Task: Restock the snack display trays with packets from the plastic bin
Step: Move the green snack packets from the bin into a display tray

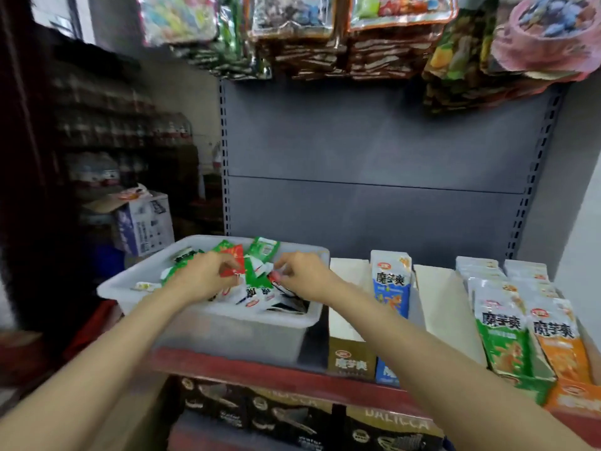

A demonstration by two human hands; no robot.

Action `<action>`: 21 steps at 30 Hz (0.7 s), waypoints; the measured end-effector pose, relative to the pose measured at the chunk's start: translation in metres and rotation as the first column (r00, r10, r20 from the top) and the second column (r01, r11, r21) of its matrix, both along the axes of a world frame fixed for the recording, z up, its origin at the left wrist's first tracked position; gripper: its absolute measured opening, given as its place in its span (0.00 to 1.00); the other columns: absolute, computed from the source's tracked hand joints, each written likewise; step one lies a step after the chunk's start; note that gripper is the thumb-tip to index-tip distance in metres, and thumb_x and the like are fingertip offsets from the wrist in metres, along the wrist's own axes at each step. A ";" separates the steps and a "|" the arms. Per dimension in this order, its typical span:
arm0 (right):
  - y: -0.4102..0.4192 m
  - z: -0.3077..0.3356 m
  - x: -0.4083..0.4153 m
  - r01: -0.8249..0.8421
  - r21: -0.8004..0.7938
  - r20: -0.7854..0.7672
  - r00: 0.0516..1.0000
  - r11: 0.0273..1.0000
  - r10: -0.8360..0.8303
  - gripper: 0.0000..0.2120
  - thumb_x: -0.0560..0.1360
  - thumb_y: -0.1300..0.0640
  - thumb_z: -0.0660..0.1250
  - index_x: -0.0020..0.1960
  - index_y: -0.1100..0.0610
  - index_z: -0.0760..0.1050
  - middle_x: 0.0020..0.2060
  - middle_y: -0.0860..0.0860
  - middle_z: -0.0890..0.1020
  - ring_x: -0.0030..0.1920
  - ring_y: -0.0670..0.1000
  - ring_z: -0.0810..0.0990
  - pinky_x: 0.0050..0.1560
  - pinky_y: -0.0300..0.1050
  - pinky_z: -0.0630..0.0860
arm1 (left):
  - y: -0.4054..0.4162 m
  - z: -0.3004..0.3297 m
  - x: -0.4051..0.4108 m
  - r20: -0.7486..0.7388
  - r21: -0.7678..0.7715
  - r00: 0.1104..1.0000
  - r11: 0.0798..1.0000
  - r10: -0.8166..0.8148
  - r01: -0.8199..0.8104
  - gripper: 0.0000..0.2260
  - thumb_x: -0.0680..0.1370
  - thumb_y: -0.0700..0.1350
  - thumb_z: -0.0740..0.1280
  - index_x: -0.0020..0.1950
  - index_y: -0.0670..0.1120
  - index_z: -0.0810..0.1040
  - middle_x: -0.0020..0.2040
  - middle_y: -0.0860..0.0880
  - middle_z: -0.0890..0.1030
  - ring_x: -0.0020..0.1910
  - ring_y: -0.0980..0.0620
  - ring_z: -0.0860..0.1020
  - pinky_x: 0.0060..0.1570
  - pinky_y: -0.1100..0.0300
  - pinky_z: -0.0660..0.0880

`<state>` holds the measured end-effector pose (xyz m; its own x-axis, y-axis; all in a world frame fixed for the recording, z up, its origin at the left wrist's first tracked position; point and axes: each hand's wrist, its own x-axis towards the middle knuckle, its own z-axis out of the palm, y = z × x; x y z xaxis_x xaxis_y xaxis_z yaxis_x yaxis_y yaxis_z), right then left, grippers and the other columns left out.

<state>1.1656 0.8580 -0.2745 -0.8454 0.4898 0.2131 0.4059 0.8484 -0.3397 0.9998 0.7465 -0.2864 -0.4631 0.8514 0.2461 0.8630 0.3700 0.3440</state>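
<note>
A white plastic bin [227, 323] stands on the left of the red-edged shelf, holding several mixed packets in green, red, black and white [260, 288]. Both my hands are inside it. My left hand [203, 276] pinches a red packet [234, 260] at the top of the pile. My right hand [304, 276] has its fingers curled on a small packet [279, 275] with a red edge. To the right stand display trays: a brown-fronted tray [351, 359], a blue tray with one blue packet [392, 281] upright, a green tray [500, 336] and an orange tray [562, 346], both holding several packets.
A grey slotted back panel [374, 157] rises behind the shelf. Bags of snacks hang overhead [325, 34]. Dark boxes [292, 418] fill the shelf below. A cardboard box [146, 222] and stacked bottles stand to the left.
</note>
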 end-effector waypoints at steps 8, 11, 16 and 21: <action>0.002 -0.003 -0.045 0.196 -0.301 0.201 0.970 0.933 -0.139 0.13 0.71 0.64 0.71 0.55 0.64 0.76 0.36 0.55 0.78 0.37 0.52 0.77 0.41 0.44 0.78 | 0.011 -0.016 -0.025 0.077 -0.167 0.991 0.979 -0.107 0.119 0.34 0.67 0.58 0.76 0.69 0.50 0.71 0.67 0.51 0.73 0.67 0.49 0.71 0.61 0.62 0.67; 0.000 -0.004 -0.050 0.243 -0.255 0.297 0.941 0.936 -0.164 0.10 0.74 0.60 0.69 0.38 0.58 0.69 0.31 0.53 0.74 0.28 0.49 0.71 0.27 0.37 0.70 | 0.014 -0.021 -0.030 0.027 -0.199 0.996 0.976 -0.089 0.093 0.37 0.64 0.63 0.75 0.70 0.54 0.69 0.70 0.48 0.68 0.69 0.46 0.66 0.68 0.50 0.64; 0.005 0.000 -0.053 0.310 -0.429 0.236 0.945 0.848 -0.226 0.13 0.73 0.65 0.70 0.41 0.57 0.64 0.33 0.54 0.72 0.25 0.47 0.71 0.20 0.35 0.67 | 0.016 -0.022 -0.029 0.020 -0.196 0.998 0.979 -0.062 0.064 0.37 0.65 0.62 0.74 0.71 0.55 0.68 0.72 0.47 0.64 0.71 0.44 0.62 0.70 0.48 0.61; 0.018 -0.001 -0.040 0.323 -0.150 -0.030 0.943 0.934 -0.331 0.07 0.75 0.64 0.64 0.52 0.62 0.78 0.48 0.58 0.81 0.51 0.58 0.80 0.52 0.53 0.79 | 0.016 -0.024 -0.028 0.025 -0.157 0.998 0.986 -0.054 0.057 0.36 0.65 0.61 0.75 0.70 0.55 0.69 0.71 0.48 0.66 0.70 0.44 0.63 0.68 0.47 0.64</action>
<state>1.1252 0.8765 -0.2755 -0.6224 0.7657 0.1622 0.6310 0.6135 -0.4748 0.9718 0.7626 -0.3105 -0.4173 0.9035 0.0982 0.8772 0.3722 0.3032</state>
